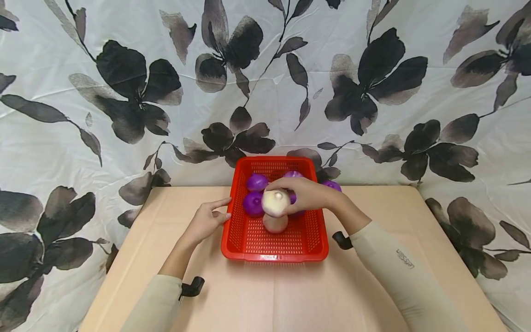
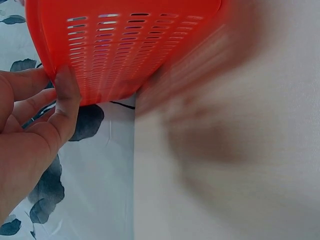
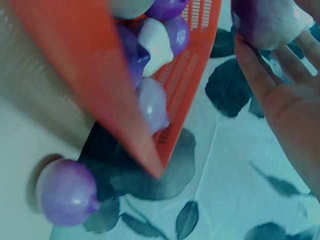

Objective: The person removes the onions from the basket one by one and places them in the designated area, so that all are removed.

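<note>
A red perforated plastic basket [image 1: 274, 257] stands on the table, with several glossy purple and pale onions inside, among them a purple onion [image 1: 253, 204] and a pinkish one [image 1: 275, 226]. My left hand [image 1: 205, 222] pinches the basket's left rim between thumb and fingers; the left wrist view shows the thumb [image 2: 67, 87] against the outer wall. Over the basket, my right hand [image 1: 306, 193] grips a white-and-purple onion [image 1: 275, 203], which partly covers the pinkish one below. The right wrist view shows this held onion [image 3: 270, 22] raised above the rim.
One more purple onion [image 1: 332, 185] lies outside the basket, beyond its right side near the table's back edge. The light wooden table [image 1: 249, 295] ends at a floral cloth [image 1: 290, 115] hanging behind. A black wrist camera [image 1: 192, 287] sits on the left wrist.
</note>
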`<state>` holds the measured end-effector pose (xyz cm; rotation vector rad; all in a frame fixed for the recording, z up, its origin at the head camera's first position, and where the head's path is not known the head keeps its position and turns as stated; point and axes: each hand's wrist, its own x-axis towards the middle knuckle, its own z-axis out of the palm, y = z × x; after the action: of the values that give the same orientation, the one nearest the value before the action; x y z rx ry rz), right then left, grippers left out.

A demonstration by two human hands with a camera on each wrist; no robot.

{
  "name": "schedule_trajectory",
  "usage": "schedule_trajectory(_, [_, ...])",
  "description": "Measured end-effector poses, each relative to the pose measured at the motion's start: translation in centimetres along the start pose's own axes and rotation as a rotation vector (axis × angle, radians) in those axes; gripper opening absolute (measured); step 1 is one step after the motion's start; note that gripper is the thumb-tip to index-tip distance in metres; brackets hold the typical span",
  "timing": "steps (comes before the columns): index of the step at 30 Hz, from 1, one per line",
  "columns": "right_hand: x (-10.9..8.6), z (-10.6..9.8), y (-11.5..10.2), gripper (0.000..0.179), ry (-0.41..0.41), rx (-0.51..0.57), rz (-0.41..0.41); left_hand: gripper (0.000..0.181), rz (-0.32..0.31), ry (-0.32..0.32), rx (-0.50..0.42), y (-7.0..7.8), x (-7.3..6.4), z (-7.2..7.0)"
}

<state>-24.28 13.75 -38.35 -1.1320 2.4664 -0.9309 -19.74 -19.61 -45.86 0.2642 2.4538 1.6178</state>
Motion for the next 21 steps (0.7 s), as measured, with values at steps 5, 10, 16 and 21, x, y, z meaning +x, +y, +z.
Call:
schedule_trajectory(5, [-1.7, -0.4, 1.4, 0.058, 0.171, -0.009, -0.024, 0.056, -0.012, 0.007, 0.005, 0.0, 0.1, 0.0])
schedule_trajectory(10, [-3.8, -1.2, 2.7, 0.065, 0.344, -0.019, -0.002, 0.056, -0.007, 0.005, 0.013, 0.0, 0.1, 0.0])
schedule_trajectory(16, [-5.6, -2.3, 4.9, 0.072, 0.506, 0.065, 0.059, 0.056, -0.026, 0.019, 0.006, -0.1, 0.2, 0.0])
schedule_trajectory(21, [-7.1, -3.2, 7.0, 0.074, 0.614, 0.093, 0.126, 0.055, -0.006, 0.010, 0.006, -0.1, 0.2, 0.0])
